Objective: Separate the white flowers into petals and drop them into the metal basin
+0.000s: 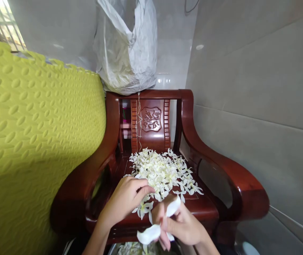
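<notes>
My right hand (184,223) is closed on a white flower (149,234), its long petals sticking out between the thumb and fingers, above a metal basin. My left hand (130,194) reaches over the near edge of a heap of white flowers (162,170) on the wooden seat. Its fingers are curled in and the thumb lies close to them; whatever they pinch is hidden. Just below the left hand, more flowers (144,209) lie at the seat's front. The basin (111,250), partly cut off by the frame's bottom, contains more white petals.
A dark red wooden armchair (247,191) with a carved back surrounds the flowers. Over its backrest hangs a white plastic bag (130,53), with strings trailing down. On the left stands a yellow-green textured foam mat (42,117); grey tiled wall (260,81) rises on the right.
</notes>
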{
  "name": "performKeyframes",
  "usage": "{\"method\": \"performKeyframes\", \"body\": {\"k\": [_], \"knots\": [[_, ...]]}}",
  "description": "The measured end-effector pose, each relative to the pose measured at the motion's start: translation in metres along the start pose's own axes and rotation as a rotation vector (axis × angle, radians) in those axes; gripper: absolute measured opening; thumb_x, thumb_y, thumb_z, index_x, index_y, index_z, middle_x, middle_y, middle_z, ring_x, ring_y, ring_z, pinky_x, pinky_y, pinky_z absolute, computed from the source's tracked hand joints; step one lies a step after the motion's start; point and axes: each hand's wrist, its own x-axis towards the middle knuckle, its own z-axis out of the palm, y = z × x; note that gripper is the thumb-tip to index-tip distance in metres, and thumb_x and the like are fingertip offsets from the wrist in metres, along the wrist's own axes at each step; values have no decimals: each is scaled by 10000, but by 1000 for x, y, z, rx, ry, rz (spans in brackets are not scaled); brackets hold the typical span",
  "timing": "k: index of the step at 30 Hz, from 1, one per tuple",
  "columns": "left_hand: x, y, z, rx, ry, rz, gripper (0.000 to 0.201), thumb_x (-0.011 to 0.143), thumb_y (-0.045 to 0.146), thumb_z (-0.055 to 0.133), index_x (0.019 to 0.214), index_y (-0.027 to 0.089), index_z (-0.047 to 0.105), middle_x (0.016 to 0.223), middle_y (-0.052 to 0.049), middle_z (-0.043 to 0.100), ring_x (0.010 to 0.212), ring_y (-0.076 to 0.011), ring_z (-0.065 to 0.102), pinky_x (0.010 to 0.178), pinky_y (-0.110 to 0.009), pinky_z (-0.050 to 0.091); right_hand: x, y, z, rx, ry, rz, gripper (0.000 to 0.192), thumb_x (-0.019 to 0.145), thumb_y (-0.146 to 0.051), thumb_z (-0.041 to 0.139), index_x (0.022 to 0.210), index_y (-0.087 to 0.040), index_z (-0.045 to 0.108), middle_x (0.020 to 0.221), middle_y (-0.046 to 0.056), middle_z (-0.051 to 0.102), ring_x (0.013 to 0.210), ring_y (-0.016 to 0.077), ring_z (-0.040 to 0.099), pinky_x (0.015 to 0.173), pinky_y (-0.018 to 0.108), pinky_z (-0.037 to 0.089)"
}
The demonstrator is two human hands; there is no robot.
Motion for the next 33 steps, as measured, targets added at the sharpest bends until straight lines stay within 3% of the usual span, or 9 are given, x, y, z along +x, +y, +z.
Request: {"method": "performKeyframes", "body": {"k": [3,6,9,14,17,23,27,30,33], "knots": [[6,2,8,30,112,-76,367,916,265,390,608,161,560,535,26,521,534,-113,465,535,-225,318,10,4,-9,-120,360,-36,256,886,-388,534,746,-177,565,645,-8,543,553,103,468,567,234,391],[5,5,12,10,4,-70,315,909,251,384,677,164,578,619,9,577,609,-129,526,595,-229,373,19,11,-20,-151,525,-35,243,845,-402,590,736,-187,559,636,-26,509,535,104,438,503,225,359],[6,7,16,-156,-220,-27,259,908,291,405,771,161,581,698,-2,614,619,-127,561,601,-225,413,20,18,-27,-84,535,9,269,845,-450,570,754,-198,553,540,-43,511,451,110,445,431,227,335],[12,-1,23,-347,-192,-81,316,875,427,502,791,142,608,664,-12,592,582,-122,524,534,-221,403,12,17,-25,-102,517,49,247,854,-431,571,783,-194,574,612,-27,541,522,118,482,484,240,364],[14,-9,21,-528,-318,-82,458,923,482,385,790,124,638,557,-4,544,494,-108,494,497,-224,394,9,11,-21,-81,476,68,245,863,-439,554,805,-201,567,537,-45,501,475,116,438,472,245,336],[12,-11,9,-504,-513,85,496,878,539,452,861,135,739,680,-97,683,615,-159,588,626,-267,470,3,2,-14,-11,344,101,211,869,-427,552,990,-254,548,637,-34,529,492,113,466,485,242,350],[7,-11,6,-355,-510,173,536,868,581,422,843,168,762,730,-102,711,651,-169,607,649,-268,479,-2,-3,-13,52,219,101,210,869,-406,566,954,-215,542,633,-32,521,511,102,444,483,229,300],[6,-12,8,-378,-576,213,647,837,654,375,718,145,755,603,-94,662,542,-152,579,575,-258,468,-2,-4,-13,58,268,91,216,858,-397,587,936,-201,541,671,-33,496,542,92,405,497,224,286],[9,-13,14,-328,-458,199,650,849,644,367,614,136,698,556,-67,615,512,-133,534,609,-267,457,2,-1,-14,84,318,112,240,838,-415,604,916,-198,535,631,-46,473,505,88,355,479,223,275]]}}
